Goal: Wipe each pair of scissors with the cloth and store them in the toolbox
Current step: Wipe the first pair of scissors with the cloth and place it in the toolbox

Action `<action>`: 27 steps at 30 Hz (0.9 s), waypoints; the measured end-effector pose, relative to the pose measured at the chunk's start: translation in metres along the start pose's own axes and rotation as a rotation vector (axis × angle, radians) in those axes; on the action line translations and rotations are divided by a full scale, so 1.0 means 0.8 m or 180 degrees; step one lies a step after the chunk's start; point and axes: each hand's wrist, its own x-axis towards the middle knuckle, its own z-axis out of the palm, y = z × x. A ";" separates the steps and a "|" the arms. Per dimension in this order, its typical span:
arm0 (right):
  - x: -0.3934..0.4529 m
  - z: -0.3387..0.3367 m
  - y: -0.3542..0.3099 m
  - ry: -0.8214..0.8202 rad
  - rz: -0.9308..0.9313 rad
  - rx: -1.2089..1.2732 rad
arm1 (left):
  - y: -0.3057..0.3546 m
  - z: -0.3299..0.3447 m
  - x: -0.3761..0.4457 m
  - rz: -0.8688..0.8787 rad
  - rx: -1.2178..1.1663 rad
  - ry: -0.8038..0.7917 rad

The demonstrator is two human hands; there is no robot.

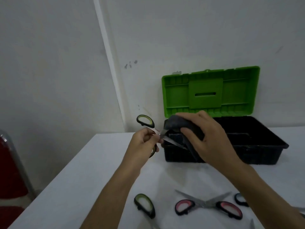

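My left hand (143, 141) grips a pair of green-handled scissors (145, 121) near the pivot, blades spread and pointing right. My right hand (204, 138) holds a dark grey cloth (177, 123) wrapped over one blade. Both hands hover at the left end of the toolbox (257, 146), a black tub with its green lid (209, 91) standing open against the wall. On the table near me lie pink-handled scissors (208, 206) spread open, another green-handled pair (145, 204), and a blue handle (240, 199) partly hidden by my right forearm.
The white table (79, 179) has its left edge running diagonally. A red chair with a metal frame (11, 167) stands off to the left. A white wall with a vertical conduit (107, 55) lies behind the toolbox.
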 end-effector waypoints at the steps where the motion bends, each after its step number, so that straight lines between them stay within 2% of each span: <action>1: 0.000 -0.002 0.005 0.0041 -0.0049 -0.0232 | 0.002 0.010 0.006 0.0147 0.0061 -0.0036; 4: 0.001 -0.005 0.018 0.0022 -0.0123 -0.0789 | 0.003 0.035 0.025 0.0601 0.0265 -0.0149; 10: -0.004 0.006 0.022 -0.0223 0.0052 -0.1266 | -0.015 0.048 0.044 0.0816 0.0167 -0.0262; 15: -0.008 0.017 0.020 -0.0017 0.0028 -0.1189 | -0.022 0.049 0.045 0.0959 0.0047 -0.0468; 20: 0.005 -0.009 0.040 0.0381 0.0282 -0.1418 | -0.015 0.026 0.050 0.1078 0.0124 -0.0302; 22: 0.012 -0.016 0.032 0.0535 0.0215 -0.1332 | -0.018 0.020 0.052 0.1009 0.0240 -0.0201; 27: 0.012 0.017 -0.001 -0.0169 0.0002 -0.1126 | -0.011 0.020 0.046 0.0947 0.0390 -0.0303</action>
